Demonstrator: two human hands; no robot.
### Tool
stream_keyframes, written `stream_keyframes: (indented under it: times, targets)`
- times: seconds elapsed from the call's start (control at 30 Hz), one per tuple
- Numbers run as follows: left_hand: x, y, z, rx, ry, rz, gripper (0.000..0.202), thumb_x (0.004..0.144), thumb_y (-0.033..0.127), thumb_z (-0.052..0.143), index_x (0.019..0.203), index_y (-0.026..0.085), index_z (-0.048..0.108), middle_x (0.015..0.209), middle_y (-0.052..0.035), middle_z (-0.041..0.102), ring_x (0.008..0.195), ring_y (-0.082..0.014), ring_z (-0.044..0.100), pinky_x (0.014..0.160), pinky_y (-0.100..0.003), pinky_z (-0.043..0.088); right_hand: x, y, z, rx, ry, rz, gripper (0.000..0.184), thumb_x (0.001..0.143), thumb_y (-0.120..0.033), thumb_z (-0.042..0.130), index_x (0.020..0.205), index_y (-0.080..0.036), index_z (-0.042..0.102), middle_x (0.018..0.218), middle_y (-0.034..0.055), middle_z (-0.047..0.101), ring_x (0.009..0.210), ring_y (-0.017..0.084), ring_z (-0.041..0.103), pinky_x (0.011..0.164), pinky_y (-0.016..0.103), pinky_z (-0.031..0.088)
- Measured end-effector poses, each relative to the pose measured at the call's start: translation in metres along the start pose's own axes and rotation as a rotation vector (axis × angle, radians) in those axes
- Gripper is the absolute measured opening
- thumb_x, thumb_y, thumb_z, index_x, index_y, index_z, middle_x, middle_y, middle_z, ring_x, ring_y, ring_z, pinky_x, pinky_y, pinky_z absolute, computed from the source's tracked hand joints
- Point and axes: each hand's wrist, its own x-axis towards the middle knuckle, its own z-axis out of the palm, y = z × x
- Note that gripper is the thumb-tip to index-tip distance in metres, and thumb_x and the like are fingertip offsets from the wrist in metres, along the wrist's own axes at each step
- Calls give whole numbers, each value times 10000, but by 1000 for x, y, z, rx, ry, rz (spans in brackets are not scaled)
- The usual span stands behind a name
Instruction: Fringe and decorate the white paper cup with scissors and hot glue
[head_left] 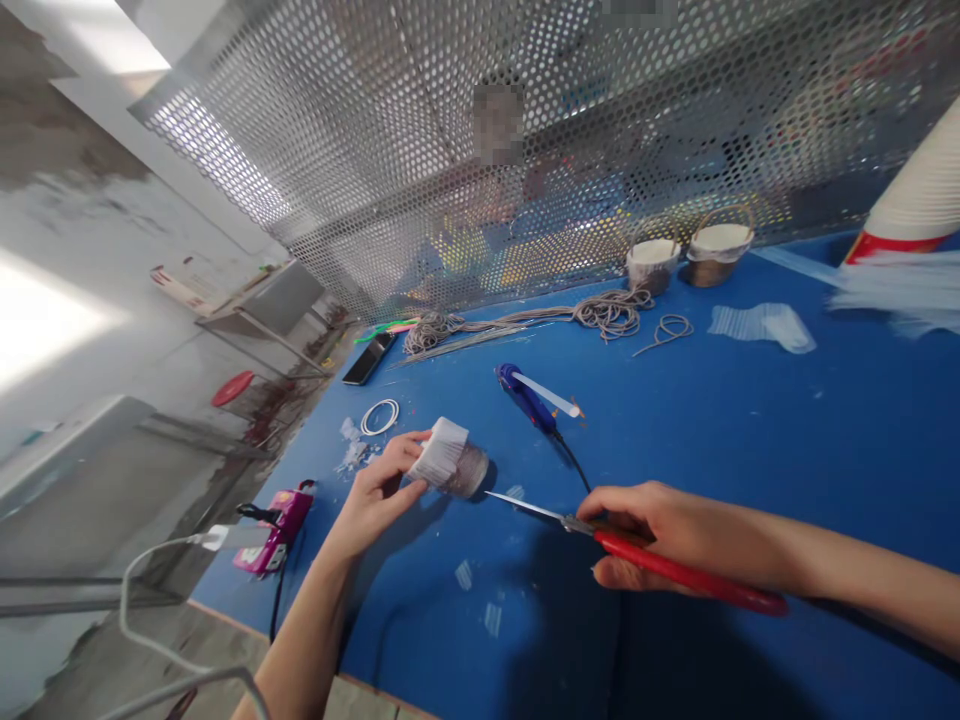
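Observation:
My left hand is closed on a small cup that lies tilted on its side, with a gathered white cloth band around its rim. My right hand grips red-handled scissors. Their blades look closed and point left toward the cup, with the tip a little apart from its base. Small white scraps lie on the blue table below the blades. Beyond the hands rests a blue glue gun with a white glue stick in its back end.
Coiled cord, a phone and two cloth-rimmed little baskets line the back, before a perforated metal screen with a person behind. A white ring and purple power strip sit left; white mesh strips and stacked cups right.

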Motion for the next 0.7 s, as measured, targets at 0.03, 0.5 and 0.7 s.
stream_keyframes:
  times: [0.03,0.5,0.7]
  targets:
    - [0,0,0,4,-9,26,337,759,528,678,638,213,669,902,-124,710,1112,-322,588,979,-491,446,-1,-2,0,-9,-2,-2,458,801,-523,645,1061,-147,613,713,-27,540,608,105,427,569,213,355]
    - [-18,-3,0,334,-218,241,264,813,163,546,1005,259,700,1353,-101,567,1387,-267,367,1100,-489,364,-3,-2,10,-172,16,-50,350,800,-479,669,995,-191,631,614,-46,538,539,104,466,517,207,331]
    - [-29,15,-4,445,-158,284,312,805,192,557,1088,275,658,1296,-82,605,1250,-294,499,1032,-496,408,-5,-2,10,-275,30,-65,344,806,-481,676,987,-190,646,732,20,673,602,149,585,555,223,373]
